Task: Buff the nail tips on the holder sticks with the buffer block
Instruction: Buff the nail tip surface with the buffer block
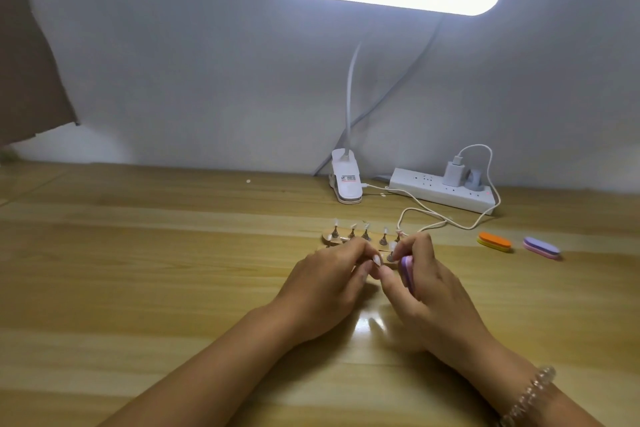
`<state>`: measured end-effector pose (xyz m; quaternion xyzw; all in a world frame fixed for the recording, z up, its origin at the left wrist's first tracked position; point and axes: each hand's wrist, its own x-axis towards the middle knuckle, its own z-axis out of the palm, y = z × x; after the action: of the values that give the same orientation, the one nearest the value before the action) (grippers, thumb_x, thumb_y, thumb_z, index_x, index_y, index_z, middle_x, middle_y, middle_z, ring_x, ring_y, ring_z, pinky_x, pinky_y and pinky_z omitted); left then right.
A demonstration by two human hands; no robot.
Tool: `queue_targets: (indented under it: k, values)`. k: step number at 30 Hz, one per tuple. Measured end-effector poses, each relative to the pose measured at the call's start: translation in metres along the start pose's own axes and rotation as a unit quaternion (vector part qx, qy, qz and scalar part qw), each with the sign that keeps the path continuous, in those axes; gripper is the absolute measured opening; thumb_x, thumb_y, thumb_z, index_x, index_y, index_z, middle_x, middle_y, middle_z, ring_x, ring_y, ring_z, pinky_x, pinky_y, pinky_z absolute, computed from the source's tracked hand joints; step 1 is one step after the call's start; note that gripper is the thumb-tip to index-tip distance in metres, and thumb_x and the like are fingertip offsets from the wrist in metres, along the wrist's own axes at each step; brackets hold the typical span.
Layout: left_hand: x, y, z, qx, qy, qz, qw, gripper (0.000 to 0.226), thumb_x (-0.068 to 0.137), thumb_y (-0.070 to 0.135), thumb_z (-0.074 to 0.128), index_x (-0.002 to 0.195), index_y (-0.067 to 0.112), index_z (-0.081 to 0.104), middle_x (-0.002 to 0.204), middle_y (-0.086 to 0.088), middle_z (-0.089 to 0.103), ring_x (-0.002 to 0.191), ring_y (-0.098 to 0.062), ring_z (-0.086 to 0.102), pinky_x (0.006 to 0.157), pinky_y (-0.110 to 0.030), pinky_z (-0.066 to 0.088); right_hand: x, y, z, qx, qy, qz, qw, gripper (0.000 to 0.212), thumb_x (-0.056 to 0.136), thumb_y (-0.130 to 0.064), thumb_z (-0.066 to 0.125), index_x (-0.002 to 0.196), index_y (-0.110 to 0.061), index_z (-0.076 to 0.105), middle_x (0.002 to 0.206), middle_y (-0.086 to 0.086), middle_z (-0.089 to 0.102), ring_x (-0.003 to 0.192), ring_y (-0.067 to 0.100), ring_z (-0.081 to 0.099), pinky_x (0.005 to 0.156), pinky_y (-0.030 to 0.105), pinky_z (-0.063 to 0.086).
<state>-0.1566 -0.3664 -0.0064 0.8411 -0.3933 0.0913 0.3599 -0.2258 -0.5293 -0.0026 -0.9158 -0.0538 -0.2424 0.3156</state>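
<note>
A wooden base [327, 238] with several small holder sticks [366, 233], each carrying a clear nail tip, lies on the table in front of me. My left hand [327, 282] pinches one holder stick with a nail tip [392, 251] just above its fingertips. My right hand [427, 282] grips a purple and pink buffer block [407, 269], held upright right beside that nail tip. Whether the block touches the tip I cannot tell.
An orange and yellow buffer block [494, 241] and a purple and pink one [541, 247] lie at the right. A clip lamp [346, 184], a white power strip [441, 191] and a cable [429, 224] sit behind the base. The wooden table [156, 270] ends at a wall.
</note>
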Motion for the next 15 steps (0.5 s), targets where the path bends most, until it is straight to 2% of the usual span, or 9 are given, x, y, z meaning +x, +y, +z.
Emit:
queue_targets:
  k: [2,5,8,11,13,15]
  values:
    - [-0.0008,0.0023,0.0008,0.019,0.001,0.012,1.000,0.017,0.102,0.027,0.045,0.113,0.023,0.057,0.104,0.007,0.067,0.091,-0.022,0.060,0.077,-0.043,0.049,0.0007,0.0009,0.0003,0.005,0.005,-0.019,1.000,0.022,0.091,-0.046,0.054,0.093,-0.029,0.041,0.069,-0.006,0.052,0.062,0.012,0.050,0.059,0.033,0.043]
    - [-0.0011,0.0028,0.0003,0.022,0.005,0.017,1.000,0.016,0.103,0.024,0.046,0.113,0.021,0.057,0.105,0.006,0.067,0.091,-0.023,0.059,0.077,-0.043,0.049,0.0026,0.0018,-0.0005,0.018,-0.001,-0.025,1.000,0.025,0.088,-0.051,0.056,0.090,-0.028,0.047,0.067,-0.004,0.055,0.059,0.012,0.048,0.057,0.032,0.042]
    - [-0.0007,0.0007,0.0003,0.012,0.012,0.015,1.000,0.015,0.102,0.023,0.046,0.112,0.022,0.058,0.098,0.011,0.063,0.087,-0.020,0.057,0.074,-0.039,0.048,0.0046,0.0019,-0.0033,0.053,0.025,-0.010,0.998,0.038,0.079,-0.061,0.056,0.086,-0.024,0.051,0.058,-0.007,0.047,0.054,0.011,0.042,0.051,0.020,0.030]
    - [-0.0002,-0.0006,0.0009,0.008,0.006,0.014,1.000,0.017,0.101,0.027,0.043,0.110,0.024,0.057,0.093,0.015,0.060,0.082,-0.015,0.053,0.073,-0.038,0.047,0.0042,0.0007,-0.0052,0.053,0.035,0.002,0.998,0.045,0.072,-0.066,0.056,0.085,-0.024,0.052,0.055,-0.005,0.041,0.053,0.011,0.040,0.050,0.021,0.029]
    - [0.0002,-0.0009,0.0009,-0.008,0.002,0.005,1.000,0.021,0.099,0.031,0.039,0.108,0.025,0.058,0.091,0.018,0.058,0.081,-0.011,0.053,0.075,-0.038,0.048,0.0036,0.0000,-0.0059,0.040,0.035,0.007,0.999,0.040,0.074,-0.061,0.061,0.087,-0.024,0.052,0.058,-0.005,0.043,0.056,0.012,0.042,0.051,0.022,0.031]
    - [0.0008,-0.0027,0.0005,-0.044,0.005,-0.013,0.999,0.022,0.098,0.032,0.038,0.105,0.026,0.059,0.091,0.017,0.063,0.083,-0.009,0.058,0.077,-0.040,0.051,0.0032,-0.0008,-0.0062,0.013,0.031,0.007,0.999,0.028,0.081,-0.044,0.070,0.090,-0.024,0.053,0.064,-0.006,0.048,0.059,0.013,0.045,0.054,0.024,0.034]
